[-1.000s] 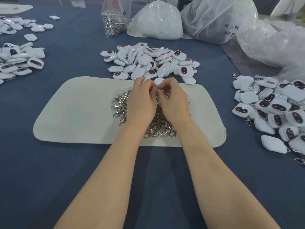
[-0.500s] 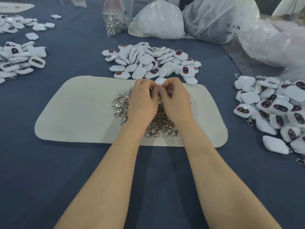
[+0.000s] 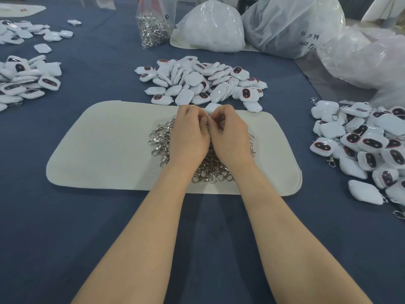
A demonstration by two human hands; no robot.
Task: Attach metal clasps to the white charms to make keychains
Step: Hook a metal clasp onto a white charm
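Far left on blue-cloth desk (image 3: 65,227): loose heaps of white rounded-square plastic charms (image 3: 28,84), dark red-rimmed ovals on the faces. Centre: cream felt mat (image 3: 105,154) carrying a heap of silver metal lobster clasps (image 3: 161,141); clear bag of spare clasps (image 3: 153,27) at the back. Over the heap, left hand (image 3: 189,139) and right hand (image 3: 231,141), fingers curled, tips meeting at the mat's far edge, pinching a single white charm (image 3: 211,107) that peeks past the fingertips. Metal glint at the thumbs, probably one clasp; can't resolve which hand has which. Step in hand, as judged: hooking clasp onto charm. Next move needs the ring fully through and closed, then drop-off, then a fresh piece from feed pile of unclasped charms (image 3: 197,82) just beyond the mat. Writing: dark marker scrawl on translucent plastic sack (image 3: 309,39), upside down, unreadable; no brands seen. Far right: pile of charms with clasps attached (image 3: 361,145), apparently finished.
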